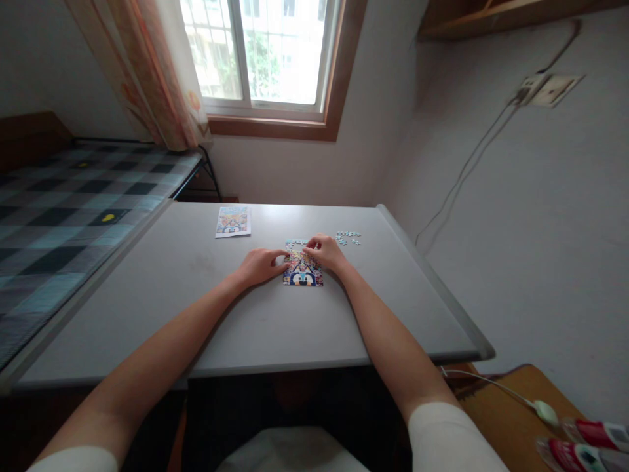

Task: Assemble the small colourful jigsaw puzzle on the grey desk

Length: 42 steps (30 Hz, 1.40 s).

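A partly assembled jigsaw puzzle (302,278) lies flat on the grey-white table, with a blue and white cartoon face along its near edge. My left hand (261,265) rests at the puzzle's left side, thumb and forefinger apart and touching its edge. Over the upper right part is my right hand (325,252), its thumb and forefinger pinched on a puzzle piece that the fingers mostly hide. Right of that hand, several loose puzzle pieces (348,235) lie scattered, pale side up. The puzzle's far border looks pale and uneven, partly covered by my right hand.
A printed picture sheet (233,221) lies at the table's (236,334) back left. To the left is a bed with a checked cover (98,190). A white cable (457,177) hangs along the right wall. Bottles with red labels (574,452) are at the lower right.
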Each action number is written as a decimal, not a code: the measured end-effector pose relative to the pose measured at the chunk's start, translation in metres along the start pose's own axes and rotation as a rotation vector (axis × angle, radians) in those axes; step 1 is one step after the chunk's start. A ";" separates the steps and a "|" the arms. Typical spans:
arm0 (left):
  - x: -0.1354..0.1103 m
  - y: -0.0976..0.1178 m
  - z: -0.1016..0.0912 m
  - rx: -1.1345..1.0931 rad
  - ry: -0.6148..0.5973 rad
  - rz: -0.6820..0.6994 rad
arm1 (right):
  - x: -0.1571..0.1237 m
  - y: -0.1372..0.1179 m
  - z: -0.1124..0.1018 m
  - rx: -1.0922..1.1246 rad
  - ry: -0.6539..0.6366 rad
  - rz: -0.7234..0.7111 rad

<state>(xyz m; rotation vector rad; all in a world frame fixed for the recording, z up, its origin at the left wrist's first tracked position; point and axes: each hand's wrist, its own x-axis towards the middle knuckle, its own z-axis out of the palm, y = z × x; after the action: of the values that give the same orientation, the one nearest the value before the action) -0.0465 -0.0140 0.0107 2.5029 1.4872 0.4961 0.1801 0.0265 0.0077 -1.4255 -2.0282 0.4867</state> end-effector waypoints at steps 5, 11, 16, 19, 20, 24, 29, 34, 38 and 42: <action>0.000 0.001 -0.001 0.002 -0.002 -0.005 | -0.001 -0.004 0.003 -0.037 -0.044 0.018; 0.000 0.002 -0.002 -0.001 -0.005 -0.009 | 0.003 0.007 0.002 0.055 -0.001 0.049; 0.000 0.001 -0.002 -0.013 -0.003 -0.002 | 0.005 0.022 -0.004 0.024 0.192 0.176; 0.000 0.001 -0.002 -0.008 -0.001 0.002 | 0.003 0.025 -0.004 -0.037 0.195 0.208; 0.000 0.001 -0.002 -0.006 -0.003 0.000 | 0.003 0.025 -0.004 -0.055 0.185 0.204; 0.000 0.000 -0.001 0.003 -0.010 -0.008 | 0.001 0.022 -0.002 -0.105 0.147 0.188; 0.000 -0.001 0.000 0.002 -0.010 -0.005 | 0.001 0.019 -0.003 -0.117 0.131 0.196; 0.001 -0.002 0.001 0.000 -0.002 0.004 | 0.000 0.018 -0.003 -0.120 0.115 0.197; 0.000 -0.001 0.000 0.002 -0.004 0.004 | 0.000 0.019 -0.002 -0.127 0.112 0.191; -0.001 0.001 -0.001 0.004 -0.008 -0.002 | 0.000 0.018 -0.002 -0.132 0.102 0.198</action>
<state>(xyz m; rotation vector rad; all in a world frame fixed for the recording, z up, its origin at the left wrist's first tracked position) -0.0467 -0.0148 0.0120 2.5029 1.4892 0.4831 0.1941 0.0330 -0.0011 -1.7061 -1.8774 0.3584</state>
